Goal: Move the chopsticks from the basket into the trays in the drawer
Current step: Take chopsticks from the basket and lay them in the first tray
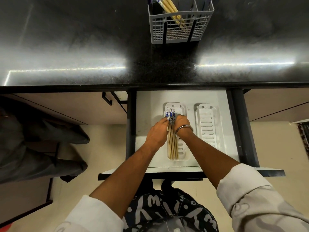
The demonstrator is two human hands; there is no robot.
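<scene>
Presently, both bare hands are down inside the open white drawer [147,104] that stands pulled out beneath the black speckled stone countertop [100,47]. Two white slotted plastic trays lie side by side on the drawer floor: the left tray [182,148] and the right tray [209,124], near each other but apart. A bundle of wooden chopsticks with blue-and-white patterned tops [172,139] lies lengthwise in the left tray, patterned ends pointing toward the countertop, plain ends near the tray's front wall. The left hand [157,133] rests against the bundle's left side, its fingers curled at the patterned ends; the right hand [182,123], with a metal bangle [184,129] at the wrist, rests against the right side, fingertips bent in at the same ends. The two hands press the bundle between them; whether either hand fully clasps any chopstick cannot be told, as the fingertips are hidden. The right tray holds nothing visible. On the countertop, well apart from the drawer, stands a grey plastic lattice cutlery basket [180,30], and further wooden chopsticks [168,5] lean tilted in its left compartment. Pale rolled sleeves cover both upper forearms.
</scene>
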